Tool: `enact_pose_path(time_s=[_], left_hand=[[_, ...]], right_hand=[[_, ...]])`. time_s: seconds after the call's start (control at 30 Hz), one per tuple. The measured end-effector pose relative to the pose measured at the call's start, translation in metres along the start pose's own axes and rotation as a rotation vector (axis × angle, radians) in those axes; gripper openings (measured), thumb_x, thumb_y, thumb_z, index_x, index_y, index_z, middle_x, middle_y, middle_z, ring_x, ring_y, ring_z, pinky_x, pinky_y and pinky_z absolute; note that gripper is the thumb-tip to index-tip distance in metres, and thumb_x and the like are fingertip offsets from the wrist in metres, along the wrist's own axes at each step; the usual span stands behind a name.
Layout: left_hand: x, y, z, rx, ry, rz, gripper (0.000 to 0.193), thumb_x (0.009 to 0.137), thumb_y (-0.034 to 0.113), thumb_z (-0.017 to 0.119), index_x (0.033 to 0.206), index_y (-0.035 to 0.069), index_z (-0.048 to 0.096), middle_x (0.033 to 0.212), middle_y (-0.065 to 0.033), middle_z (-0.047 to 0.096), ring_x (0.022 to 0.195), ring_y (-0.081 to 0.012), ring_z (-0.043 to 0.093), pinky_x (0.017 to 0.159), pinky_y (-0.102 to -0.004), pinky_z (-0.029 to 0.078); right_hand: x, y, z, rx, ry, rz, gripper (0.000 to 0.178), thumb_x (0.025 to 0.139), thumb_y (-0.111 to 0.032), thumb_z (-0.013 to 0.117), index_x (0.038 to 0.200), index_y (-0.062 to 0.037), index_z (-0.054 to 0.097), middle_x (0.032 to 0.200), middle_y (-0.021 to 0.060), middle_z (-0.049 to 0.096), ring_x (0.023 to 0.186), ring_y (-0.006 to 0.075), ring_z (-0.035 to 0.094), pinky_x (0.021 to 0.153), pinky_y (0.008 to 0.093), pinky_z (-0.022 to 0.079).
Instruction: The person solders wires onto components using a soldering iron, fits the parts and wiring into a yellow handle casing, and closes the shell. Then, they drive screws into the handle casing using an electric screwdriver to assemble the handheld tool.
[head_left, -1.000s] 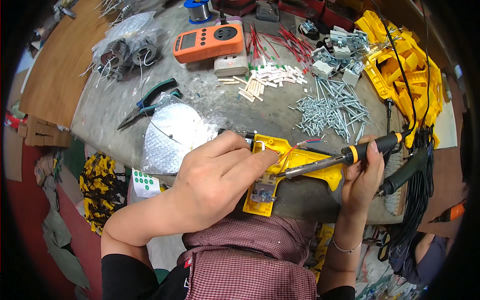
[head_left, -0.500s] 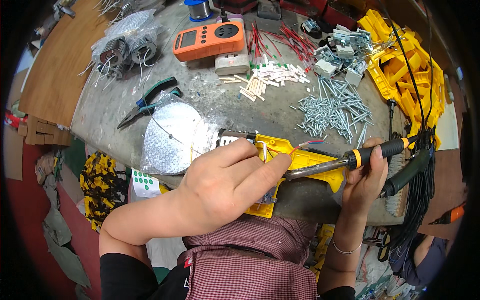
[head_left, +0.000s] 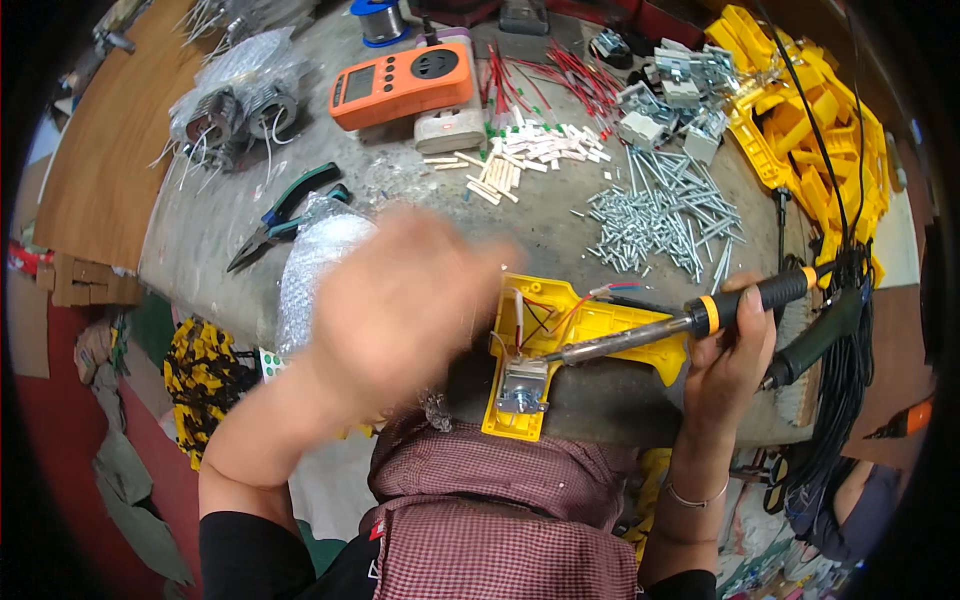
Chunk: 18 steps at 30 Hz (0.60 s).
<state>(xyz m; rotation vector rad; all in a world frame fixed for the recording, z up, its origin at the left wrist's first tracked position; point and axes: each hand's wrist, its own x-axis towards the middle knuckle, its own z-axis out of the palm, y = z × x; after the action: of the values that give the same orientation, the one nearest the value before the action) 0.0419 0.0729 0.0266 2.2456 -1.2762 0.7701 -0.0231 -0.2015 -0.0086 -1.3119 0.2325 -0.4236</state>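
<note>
Right hand [head_left: 735,345], right of centre: closed round a black-handled soldering iron with yellow bands [head_left: 625,338]. Left hand [head_left: 400,300], centre-left: blurred, grip cannot be told. Between hands, mid-frame: gun-shaped yellow plastic half-shell [head_left: 660,350], holding a silver metal block [head_left: 522,390]; iron tip near block, contact unclear. Beyond, on grey counter [head_left: 200,250]: heaped silver screws [head_left: 655,220], upper right.

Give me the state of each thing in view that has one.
Yellow housing: open, wires and metal part exposed
Soldering iron: in the right hand, pointing into the housing
Left hand: blurred, grip unclear
Pliers: lying flat, unheld
Screws: loose, heaped
Solder spool: upright, wire wound on
Orange meter: display too small to read
</note>
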Motion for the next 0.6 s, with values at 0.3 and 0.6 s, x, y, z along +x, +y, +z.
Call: enact_pose_path(time_s=[0.3,0.6], left_hand=[[0.059,-0.002,0.012,-1.084,-0.656,-0.84,0.031,0.097,0.02,0.06,0.118,-0.002,0.068,0.081,-0.0046,0.072,0.072,-0.006,0.061,0.065,-0.023,0.05],[0.039,-0.015,0.011,-1.071,-0.667,-0.701,0.016,0.082,0.002,0.076,0.098,-0.003,0.072,0.088,-0.0059,0.073,0.08,-0.008,0.065,0.073,-0.0234,0.054]], right_hand=[[-0.002,0.0,0.006,-0.048,-0.028,0.012,0.03,0.098,-0.029,0.053,0.103,0.0001,0.052,0.06,0.0015,0.05,0.041,0.0052,0.039,0.04,0.0204,0.03],[0.0,0.003,0.01,-0.081,0.053,-0.01,0.029,0.098,-0.033,0.052,0.1,-0.0042,0.053,0.059,-0.0015,0.048,0.04,0.0026,0.028,0.037,0.0205,0.021]])
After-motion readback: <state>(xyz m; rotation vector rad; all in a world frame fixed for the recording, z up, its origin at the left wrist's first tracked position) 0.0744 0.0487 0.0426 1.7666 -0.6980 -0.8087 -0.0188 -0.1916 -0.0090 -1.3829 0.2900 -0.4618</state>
